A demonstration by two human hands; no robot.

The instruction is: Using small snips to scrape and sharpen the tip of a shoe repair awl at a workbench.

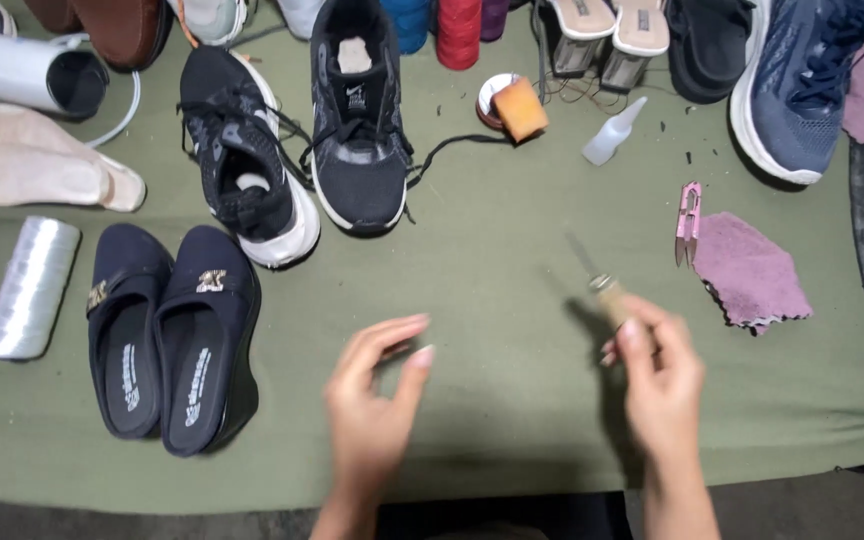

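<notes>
Our right hand (pixel 660 372) pinches the light, stiff awl (pixel 604 290) by its wooden handle, needle toward eleven o'clock; our left hand (pixel 377 385) hovers half-open, empty.

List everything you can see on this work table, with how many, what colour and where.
table cover: one, olive green, under everything
black sneakers: two, top centre, laces loose
navy slip-on shoes: two, left front, side by side
insoles: two, beige, far left
clear thread spool: one, left edge, lying down
white cylinder: one, top left, on its side
thread cones: blue, red and purple, top centre; count unclear
orange block: one, on a round tin
squeeze bottle: one, clear, lying tilted
clear-heeled sandals: two, top right
blue sneaker: one, top right
pink thread snips: one, right
mauve cloth: one, beside the snips
awl: one, wooden handle, in right hand
left hand: empty, fingers curled
right hand: grips the awl
</notes>
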